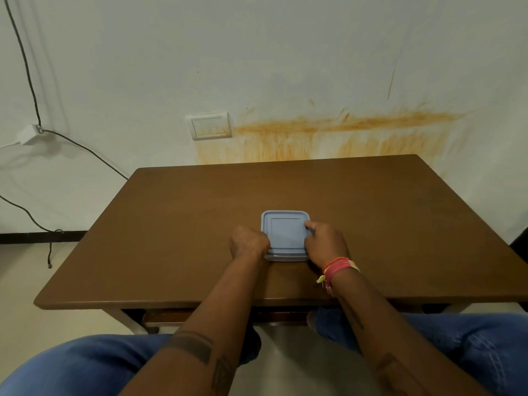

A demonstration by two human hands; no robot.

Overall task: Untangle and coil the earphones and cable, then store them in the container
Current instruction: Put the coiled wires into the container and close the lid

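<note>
A small square container with a pale blue lid [285, 231] sits near the middle of the brown table [185, 224]. My left hand [248, 241] grips its left edge with curled fingers. My right hand [324, 242] holds its right side, the thumb lying on top of the lid near the right rim. The lid covers the container, so whatever is inside is hidden. No earphones or cable show on the table.
The table stands against a stained white wall with a switch plate [211, 126]. A dark cord [28, 81] hangs down the wall at the left to an adapter [30, 134]. My knees in blue jeans are below the table's front edge.
</note>
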